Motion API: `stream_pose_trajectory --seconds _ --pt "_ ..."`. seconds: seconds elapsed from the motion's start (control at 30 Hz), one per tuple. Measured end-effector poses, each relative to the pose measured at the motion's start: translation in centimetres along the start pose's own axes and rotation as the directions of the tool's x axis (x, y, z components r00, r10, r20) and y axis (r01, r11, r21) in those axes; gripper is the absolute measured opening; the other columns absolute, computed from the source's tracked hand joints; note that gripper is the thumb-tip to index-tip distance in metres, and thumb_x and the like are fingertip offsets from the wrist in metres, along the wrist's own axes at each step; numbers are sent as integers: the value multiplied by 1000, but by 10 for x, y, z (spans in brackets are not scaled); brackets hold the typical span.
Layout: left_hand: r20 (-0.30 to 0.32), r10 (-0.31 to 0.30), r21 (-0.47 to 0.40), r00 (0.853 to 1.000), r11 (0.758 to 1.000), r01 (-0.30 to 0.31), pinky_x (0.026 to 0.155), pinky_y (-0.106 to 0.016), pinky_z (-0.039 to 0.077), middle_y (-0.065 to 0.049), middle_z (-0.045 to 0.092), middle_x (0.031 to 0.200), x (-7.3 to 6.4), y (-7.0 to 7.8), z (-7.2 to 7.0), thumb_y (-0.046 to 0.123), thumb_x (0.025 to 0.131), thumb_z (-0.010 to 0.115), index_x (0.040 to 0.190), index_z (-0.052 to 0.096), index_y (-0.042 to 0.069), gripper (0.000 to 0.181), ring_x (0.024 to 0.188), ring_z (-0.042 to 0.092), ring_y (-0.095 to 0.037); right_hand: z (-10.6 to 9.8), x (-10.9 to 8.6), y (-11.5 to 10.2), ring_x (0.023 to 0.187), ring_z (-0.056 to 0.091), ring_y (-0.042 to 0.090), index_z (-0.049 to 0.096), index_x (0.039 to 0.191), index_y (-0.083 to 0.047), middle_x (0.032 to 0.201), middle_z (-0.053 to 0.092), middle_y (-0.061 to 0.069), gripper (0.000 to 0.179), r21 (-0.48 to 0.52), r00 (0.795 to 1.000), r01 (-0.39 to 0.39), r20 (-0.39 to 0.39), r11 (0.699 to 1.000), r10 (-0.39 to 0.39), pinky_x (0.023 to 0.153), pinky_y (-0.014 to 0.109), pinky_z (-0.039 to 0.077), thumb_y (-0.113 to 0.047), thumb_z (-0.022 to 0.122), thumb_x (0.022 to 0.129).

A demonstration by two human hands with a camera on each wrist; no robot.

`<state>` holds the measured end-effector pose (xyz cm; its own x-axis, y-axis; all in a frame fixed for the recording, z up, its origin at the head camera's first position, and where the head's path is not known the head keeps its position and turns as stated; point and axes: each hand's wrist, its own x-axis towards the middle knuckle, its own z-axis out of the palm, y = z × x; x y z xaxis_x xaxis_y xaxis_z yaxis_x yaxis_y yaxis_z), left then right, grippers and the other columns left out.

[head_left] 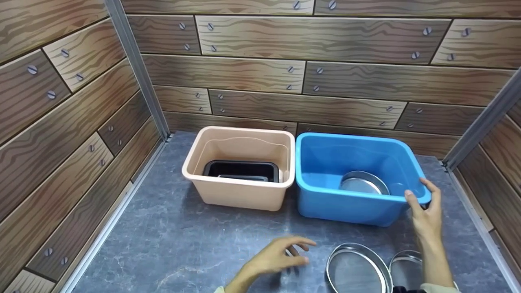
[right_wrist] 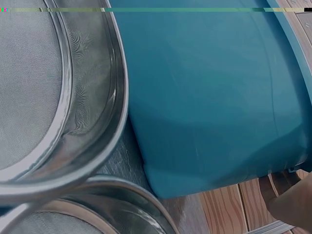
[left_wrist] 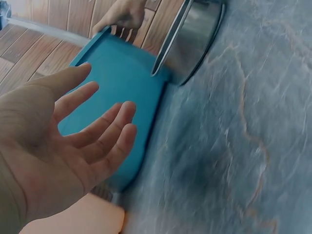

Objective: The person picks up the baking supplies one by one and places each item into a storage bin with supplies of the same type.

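Observation:
My right hand (head_left: 427,215) grips the front right corner of the blue bin (head_left: 346,209), thumb on the rim; in the right wrist view its fingers (right_wrist: 282,187) reach under that rim. A round metal sieve (head_left: 364,185) lies inside the bin. My left hand (head_left: 279,256) hovers over the table in front of the bins, fingers spread and holding nothing, as the left wrist view also shows. Between my hands a larger round sieve (head_left: 358,270) with fine mesh rests on the table. Another sieve (head_left: 406,270) sits right of it, partly hidden by my right forearm.
Left of the blue bin stands a beige bin (head_left: 240,195), holding a black rectangular tray (head_left: 244,167) and other dark items hard to make out. Wood-patterned walls (head_left: 252,75) close off the back and both sides of the grey marbled table (head_left: 163,244).

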<state>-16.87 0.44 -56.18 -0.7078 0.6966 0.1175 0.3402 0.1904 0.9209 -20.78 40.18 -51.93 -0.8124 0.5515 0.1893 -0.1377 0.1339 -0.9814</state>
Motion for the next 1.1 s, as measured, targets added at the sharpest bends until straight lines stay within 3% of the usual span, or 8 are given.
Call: stream_pose_trajectory --seconds 0.23,0.6,0.93,1.1 --pt "63 -13 28 998 1000 11 80 -19 55 -8 71 123 8 2 13 23 99 73 138 68 21 40 87 65 1 -1 -2 -1 120 44 15 46 154 -24 148 41 11 57 -2 1000 -11 6 1000 11 90 14 40 -12 64 101" --pt "195 -93 15 976 996 91 79 -19 55 -5 71 120 21 4 24 23 98 74 141 66 26 43 86 67 -2 -3 -1 -1 135 40 21 45 155 -24 156 35 14 59 38 1000 -16 7 999 16 98 11 38 -10 65 101" --pt "230 -61 148 971 989 27 79 -12 52 0 73 116 27 -6 38 26 97 76 142 64 22 47 85 65 5 -1 -3 -3 126 45 18 45 155 -25 150 42 16 59 -12 1000 -4 -2 1000 4 94 11 38 -14 65 101" --pt "236 -64 155 970 988 28 81 -12 52 2 73 115 27 -11 45 24 95 78 142 64 21 49 87 65 6 -1 -5 -5 125 45 19 43 157 -26 150 42 17 59 -53 1000 3 11 999 -3 92 11 38 -16 64 102"
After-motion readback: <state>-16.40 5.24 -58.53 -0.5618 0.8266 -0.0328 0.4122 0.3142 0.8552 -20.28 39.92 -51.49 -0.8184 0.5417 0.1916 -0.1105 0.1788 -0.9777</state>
